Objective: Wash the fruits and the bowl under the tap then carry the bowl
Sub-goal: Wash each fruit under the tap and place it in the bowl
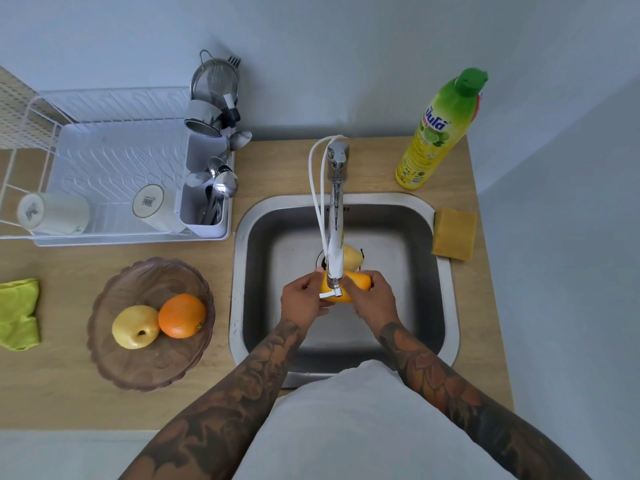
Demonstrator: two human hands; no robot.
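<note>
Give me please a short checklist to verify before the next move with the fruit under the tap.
1. Grip: left hand and right hand both hold the orange-yellow fruit: ok.
2. Fruit under the tap spout: ok.
3. Water running: cannot tell.
4. Pale fruit lies in the sink behind the spout: ok.
5. Bowl on the counter holds the yellow apple and orange, not washed yet: not ok.

Four fruits show: one round orange (181,315) and one yellow apple (135,327) in the single brownish glass bowl (114,289), one orange-yellow fruit (360,280) in the hands, one pale yellow fruit (351,257) in the sink; two white upturned mugs (53,213) stand in the rack; one yellow sponge (454,233); one green-capped bottle (438,131); one green cloth (19,313)
</note>
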